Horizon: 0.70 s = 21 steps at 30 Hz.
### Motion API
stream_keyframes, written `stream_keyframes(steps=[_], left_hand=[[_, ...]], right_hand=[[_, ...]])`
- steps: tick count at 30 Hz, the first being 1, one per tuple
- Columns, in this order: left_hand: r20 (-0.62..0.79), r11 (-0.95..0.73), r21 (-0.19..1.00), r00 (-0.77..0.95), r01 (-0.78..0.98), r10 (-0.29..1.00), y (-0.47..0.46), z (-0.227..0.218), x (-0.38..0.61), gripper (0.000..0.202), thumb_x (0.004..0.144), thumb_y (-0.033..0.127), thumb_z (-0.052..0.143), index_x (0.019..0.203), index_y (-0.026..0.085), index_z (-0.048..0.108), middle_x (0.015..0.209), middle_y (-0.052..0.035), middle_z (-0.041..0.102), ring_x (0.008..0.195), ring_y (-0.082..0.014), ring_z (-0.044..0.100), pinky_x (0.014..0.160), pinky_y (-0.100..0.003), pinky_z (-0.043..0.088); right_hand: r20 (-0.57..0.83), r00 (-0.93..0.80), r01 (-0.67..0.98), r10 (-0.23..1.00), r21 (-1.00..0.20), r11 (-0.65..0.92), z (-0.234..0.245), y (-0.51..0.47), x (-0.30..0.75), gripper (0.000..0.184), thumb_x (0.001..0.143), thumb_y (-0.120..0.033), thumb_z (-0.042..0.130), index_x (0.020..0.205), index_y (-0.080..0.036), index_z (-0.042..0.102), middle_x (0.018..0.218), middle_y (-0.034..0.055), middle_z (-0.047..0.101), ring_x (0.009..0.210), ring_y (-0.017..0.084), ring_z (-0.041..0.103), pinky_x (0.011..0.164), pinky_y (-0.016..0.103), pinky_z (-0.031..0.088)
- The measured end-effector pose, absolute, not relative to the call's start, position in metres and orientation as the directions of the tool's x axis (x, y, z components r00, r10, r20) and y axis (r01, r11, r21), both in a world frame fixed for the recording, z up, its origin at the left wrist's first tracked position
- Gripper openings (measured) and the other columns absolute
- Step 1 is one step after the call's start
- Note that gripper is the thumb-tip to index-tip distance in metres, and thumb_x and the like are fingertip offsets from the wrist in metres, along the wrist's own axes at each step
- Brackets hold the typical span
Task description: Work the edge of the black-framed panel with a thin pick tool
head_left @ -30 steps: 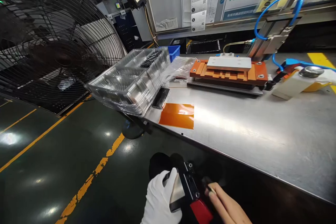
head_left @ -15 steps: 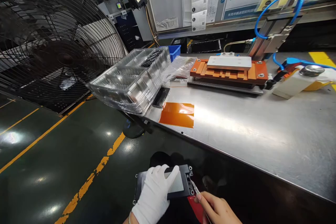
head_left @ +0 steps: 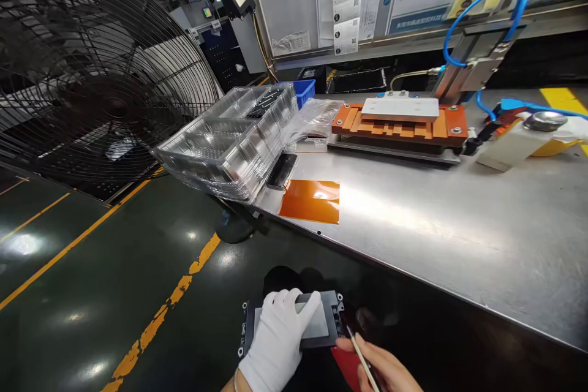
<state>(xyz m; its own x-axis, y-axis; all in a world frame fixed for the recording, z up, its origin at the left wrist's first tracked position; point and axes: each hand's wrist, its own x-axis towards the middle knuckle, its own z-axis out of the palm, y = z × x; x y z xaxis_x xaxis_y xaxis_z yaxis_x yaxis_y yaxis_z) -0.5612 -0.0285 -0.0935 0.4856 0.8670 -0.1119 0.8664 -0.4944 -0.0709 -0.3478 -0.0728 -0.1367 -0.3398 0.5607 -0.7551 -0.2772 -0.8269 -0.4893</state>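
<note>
My left hand (head_left: 280, 343), in a white glove, holds a flat dark rectangular part (head_left: 321, 323) with a grey centre panel and screw lugs at its corners, below the table's front edge. My bare right hand (head_left: 388, 370) pinches a thin stick-like tool (head_left: 362, 360) whose tip sits at the part's right edge. A red piece (head_left: 345, 362) shows under the part, between both hands.
A steel table (head_left: 459, 226) carries an orange film sheet (head_left: 310, 201), a small black part (head_left: 282, 171), stacked clear plastic trays (head_left: 229, 144), an orange fixture with a white plate (head_left: 399, 121) and blue hoses (head_left: 478, 6). A large fan (head_left: 92, 67) stands at left. Yellow lines cross the dark floor.
The dark part has turned from edge-on to flat, face up, under my left hand. My right hand has shifted down and right with the thin tool now at the part's edge.
</note>
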Motion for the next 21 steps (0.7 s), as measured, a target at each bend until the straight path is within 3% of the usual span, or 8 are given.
stream_keyframes(steps=[2, 4, 5, 8, 11, 15, 21], left_hand=[[-0.142, -0.489, -0.044, 0.479, 0.871, 0.866, -0.027, -0.088, -0.560, 0.085, 0.068, 0.006, 0.052, 0.147, 0.032, 0.033, 0.124, -0.0140, 0.059, 0.103, -0.0314, 0.059, 0.087, -0.051, 0.050], [-0.179, -0.477, -0.018, 0.466, 0.879, 0.866, -0.025, -0.082, -0.558, 0.087, 0.068, 0.007, 0.052, 0.148, 0.033, 0.032, 0.126, -0.0146, 0.058, 0.106, -0.0327, 0.059, 0.088, -0.052, 0.049], [-0.202, -0.470, -0.005, 0.459, 0.883, 0.865, -0.024, -0.080, -0.557, 0.087, 0.068, 0.006, 0.052, 0.148, 0.034, 0.031, 0.128, -0.0146, 0.058, 0.106, -0.0331, 0.059, 0.089, -0.052, 0.049], [-0.270, -0.463, 0.027, 0.453, 0.886, 0.850, -0.022, -0.075, -0.556, 0.087, 0.070, 0.007, 0.054, 0.149, 0.034, 0.029, 0.131, -0.0152, 0.056, 0.108, -0.0346, 0.058, 0.091, -0.055, 0.048], [-0.307, -0.484, 0.045, 0.473, 0.874, 0.826, -0.021, -0.074, -0.557, 0.086, 0.074, 0.011, 0.055, 0.151, 0.032, 0.024, 0.134, -0.0174, 0.053, 0.114, -0.0371, 0.056, 0.097, -0.058, 0.045], [-0.326, -0.499, 0.022, 0.478, 0.866, 0.816, -0.021, -0.073, -0.557, 0.086, 0.076, 0.010, 0.055, 0.151, 0.031, 0.021, 0.136, -0.0188, 0.051, 0.114, -0.0376, 0.055, 0.097, -0.059, 0.044], [-0.356, -0.550, 0.041, 0.527, 0.834, 0.772, -0.017, -0.065, -0.558, 0.083, 0.075, 0.007, 0.051, 0.149, 0.032, 0.023, 0.135, -0.0195, 0.051, 0.113, -0.0376, 0.056, 0.094, -0.057, 0.046]], right_hand=[[-0.679, -0.253, -0.164, 0.689, -0.671, -0.723, -0.137, -0.068, -0.335, 0.073, 0.081, -0.078, 0.055, 0.119, -0.018, 0.070, 0.054, -0.0010, 0.059, 0.045, 0.013, 0.055, 0.047, 0.022, 0.047], [-0.491, -0.166, 0.098, 0.855, -0.871, -0.482, -0.141, -0.063, -0.319, 0.062, 0.087, -0.073, 0.051, 0.125, -0.027, 0.068, 0.068, 0.0017, 0.065, 0.064, 0.018, 0.064, 0.063, 0.029, 0.054], [-0.370, -0.145, 0.263, 0.918, -0.908, -0.325, -0.144, -0.061, -0.312, 0.055, 0.089, -0.070, 0.050, 0.125, -0.033, 0.068, 0.075, 0.0023, 0.066, 0.072, 0.020, 0.066, 0.070, 0.032, 0.055], [-0.057, -0.182, 0.614, 0.982, -0.786, 0.069, -0.149, -0.058, -0.295, 0.041, 0.094, -0.063, 0.048, 0.128, -0.045, 0.063, 0.083, 0.0013, 0.067, 0.076, 0.020, 0.065, 0.073, 0.035, 0.054], [0.133, -0.259, 0.717, 0.957, -0.637, 0.283, -0.148, -0.055, -0.291, 0.038, 0.098, -0.055, 0.047, 0.133, -0.045, 0.058, 0.080, 0.0001, 0.065, 0.066, 0.018, 0.062, 0.061, 0.031, 0.052], [0.214, -0.341, 0.759, 0.915, -0.512, 0.403, -0.143, -0.051, -0.292, 0.038, 0.101, -0.049, 0.045, 0.136, -0.040, 0.055, 0.080, 0.0006, 0.064, 0.063, 0.017, 0.060, 0.056, 0.031, 0.053], [0.287, -0.404, 0.752, 0.869, -0.436, 0.494, -0.139, -0.044, -0.290, 0.036, 0.103, -0.044, 0.040, 0.133, -0.034, 0.057, 0.078, 0.0011, 0.062, 0.060, 0.016, 0.059, 0.053, 0.030, 0.053]])
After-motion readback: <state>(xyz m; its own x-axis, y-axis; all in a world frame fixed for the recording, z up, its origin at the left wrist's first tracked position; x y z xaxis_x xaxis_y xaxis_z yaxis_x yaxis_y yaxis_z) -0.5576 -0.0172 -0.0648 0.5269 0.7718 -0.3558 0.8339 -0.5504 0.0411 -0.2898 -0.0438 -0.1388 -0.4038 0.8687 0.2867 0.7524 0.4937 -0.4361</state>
